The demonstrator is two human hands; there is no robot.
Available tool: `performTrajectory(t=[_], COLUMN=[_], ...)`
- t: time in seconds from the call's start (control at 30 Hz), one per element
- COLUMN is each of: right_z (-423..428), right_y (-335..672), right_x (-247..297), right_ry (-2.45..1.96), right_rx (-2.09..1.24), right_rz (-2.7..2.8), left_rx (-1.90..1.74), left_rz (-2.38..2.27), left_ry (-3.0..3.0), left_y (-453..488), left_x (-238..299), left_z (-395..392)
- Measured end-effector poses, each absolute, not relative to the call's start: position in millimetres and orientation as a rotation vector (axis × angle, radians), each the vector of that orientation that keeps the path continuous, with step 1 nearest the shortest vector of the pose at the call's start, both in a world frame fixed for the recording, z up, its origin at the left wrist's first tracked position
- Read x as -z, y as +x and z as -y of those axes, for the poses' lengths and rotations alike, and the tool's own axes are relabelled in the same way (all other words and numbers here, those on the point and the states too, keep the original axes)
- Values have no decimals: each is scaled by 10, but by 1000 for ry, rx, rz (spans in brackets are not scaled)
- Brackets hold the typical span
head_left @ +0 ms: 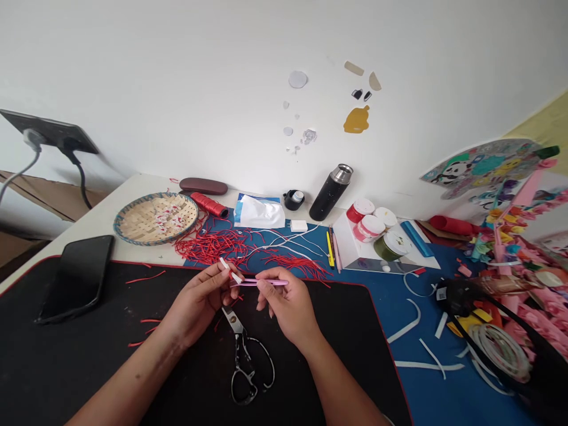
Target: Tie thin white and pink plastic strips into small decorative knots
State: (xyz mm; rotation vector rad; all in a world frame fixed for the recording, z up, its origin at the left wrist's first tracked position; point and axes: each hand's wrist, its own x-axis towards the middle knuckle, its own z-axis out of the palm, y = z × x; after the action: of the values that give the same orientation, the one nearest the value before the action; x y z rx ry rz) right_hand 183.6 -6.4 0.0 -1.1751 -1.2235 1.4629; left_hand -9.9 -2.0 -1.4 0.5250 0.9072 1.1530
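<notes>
We see the left hand point(199, 299) with its fingers pinching a white strip point(236, 277) above the mat point(346, 337), while the right hand point(287, 302) has its fingers closed on pink tweezers point(273, 283), tips at the strip. The small label point(441, 294) at right is too small for us to read. The basket point(126, 229) holds red-and-white bits point(171, 220); four tubs point(370, 231) stand near the bottle point(327, 198).

There are two hands point(199, 302) point(288, 302), one tweezers point(276, 283), one scissors point(235, 324), one basket point(133, 223), one phone point(78, 277), one flask point(329, 194) and four jars point(360, 210) point(370, 228) point(385, 217) point(393, 245).
</notes>
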Motion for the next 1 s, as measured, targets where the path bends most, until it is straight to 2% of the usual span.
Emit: performTrajectory(t=[0.33, 0.77, 1.0], right_z=[70, 28, 49], right_y=[1930, 1960, 1954], right_x=[-44, 9, -6], right_ry=[-1464, -1603, -1407], right_rx=[-831, -681, -727], right_rz=[1817, 2140, 2014], left_rx=[-1236, -1200, -1169], left_rz=[-958, -938, -904], left_ry=[486, 465, 467], left_y=[-110, -93, -106], left_x=[13, -12, 43], left_z=[6, 7, 7])
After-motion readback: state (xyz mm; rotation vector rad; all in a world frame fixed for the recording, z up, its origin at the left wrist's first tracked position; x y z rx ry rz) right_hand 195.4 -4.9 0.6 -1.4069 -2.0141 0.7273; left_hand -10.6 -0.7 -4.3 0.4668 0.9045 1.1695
